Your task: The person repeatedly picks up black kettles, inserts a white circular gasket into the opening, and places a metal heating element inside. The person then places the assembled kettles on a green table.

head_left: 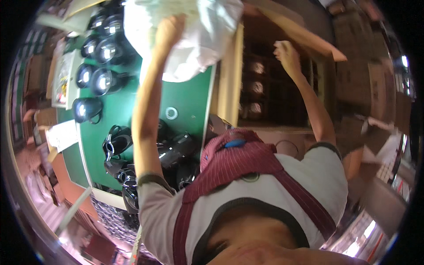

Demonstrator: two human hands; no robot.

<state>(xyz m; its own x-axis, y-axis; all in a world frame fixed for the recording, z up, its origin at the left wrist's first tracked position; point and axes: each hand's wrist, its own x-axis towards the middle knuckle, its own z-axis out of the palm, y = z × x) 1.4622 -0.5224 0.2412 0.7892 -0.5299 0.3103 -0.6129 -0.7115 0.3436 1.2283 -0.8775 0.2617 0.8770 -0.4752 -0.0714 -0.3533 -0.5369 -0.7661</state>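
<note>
Mugs [101, 82] crowd the worktop [187, 95]; shiny pieces [257, 87] already sit in the box [230, 84], seemingly part-filled. The left hand [169, 32] is at the bag [190, 62], the right hand [288, 55] over the box; fingers curl, whether gripping I cannot tell.

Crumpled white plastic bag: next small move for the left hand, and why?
Probably draw the white bag away from the glossy dark mugs with the left hand: that hand is at it, and it spreads over the green tabletop close beside them. The right hand is over the open brown cardboard box.
</note>
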